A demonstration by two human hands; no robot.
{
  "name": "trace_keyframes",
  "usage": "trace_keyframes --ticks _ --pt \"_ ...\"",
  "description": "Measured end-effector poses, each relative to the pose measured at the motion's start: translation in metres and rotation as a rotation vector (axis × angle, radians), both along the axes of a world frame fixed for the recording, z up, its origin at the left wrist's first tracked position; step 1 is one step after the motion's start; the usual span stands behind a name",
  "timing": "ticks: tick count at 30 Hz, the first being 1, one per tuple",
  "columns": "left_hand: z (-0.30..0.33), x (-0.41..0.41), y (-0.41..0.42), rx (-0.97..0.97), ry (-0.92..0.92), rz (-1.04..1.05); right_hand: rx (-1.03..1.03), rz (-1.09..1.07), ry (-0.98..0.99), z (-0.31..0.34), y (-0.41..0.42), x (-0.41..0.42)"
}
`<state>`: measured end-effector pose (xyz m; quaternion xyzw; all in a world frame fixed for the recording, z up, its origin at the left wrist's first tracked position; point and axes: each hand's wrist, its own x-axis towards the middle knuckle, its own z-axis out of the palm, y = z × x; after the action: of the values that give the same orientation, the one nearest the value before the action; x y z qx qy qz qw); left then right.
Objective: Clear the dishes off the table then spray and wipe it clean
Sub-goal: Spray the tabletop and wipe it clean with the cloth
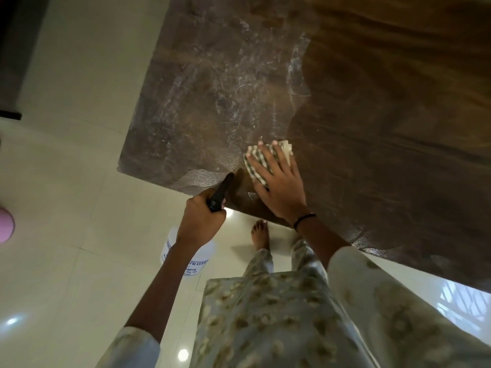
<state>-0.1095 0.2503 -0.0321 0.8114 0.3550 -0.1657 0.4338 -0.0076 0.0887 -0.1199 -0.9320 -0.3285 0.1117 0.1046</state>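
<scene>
The right hand (276, 184) presses flat, fingers spread, on the soft checked cloth (261, 162) at the bench (398, 115) edge; it bunches easily. The left hand (200, 216) grips the light spray bottle (190, 254) by its neck.

Floor (79, 208): pale cream glossy tiles, thin joint lines seen between them.
Light: small round bright spots (182, 355) are reflected on the tiles at lower left; a window pattern (463, 304) is mirrored on the floor at lower right.
Dark furniture (13, 57): a dark edge is seen at the upper left, standing on the floor; what it is cannot be told.
Pink object (5, 224): partly cut off by the left border, lying on the floor.
</scene>
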Motion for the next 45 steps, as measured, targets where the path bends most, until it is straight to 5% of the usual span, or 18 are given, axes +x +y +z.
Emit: trace_keyframes --ticks 4,9,13,18,26,45 --pt "0.0 0.005 0.006 0.009 0.02 -0.018 -0.013 0.201 0.019 -0.007 0.042 -0.034" --pt "-0.003 0.017 0.006 -0.001 -0.011 -0.066 -0.027 0.407 0.001 -0.005 -0.026 -0.052" --pt "-0.004 0.034 -0.004 -0.024 0.002 -0.128 -0.065 0.189 -0.006 0.001 -0.072 -0.002" --pt "-0.006 0.067 -0.017 0.009 0.011 -0.162 -0.019 -0.038 -0.018 -0.005 -0.025 0.044" --pt "-0.012 0.105 -0.034 0.007 0.062 -0.228 -0.019 0.362 0.004 -0.008 -0.058 0.03" --pt "-0.015 0.162 -0.031 0.032 0.078 -0.078 -0.094 0.065 -0.038 -0.001 -0.099 0.16"
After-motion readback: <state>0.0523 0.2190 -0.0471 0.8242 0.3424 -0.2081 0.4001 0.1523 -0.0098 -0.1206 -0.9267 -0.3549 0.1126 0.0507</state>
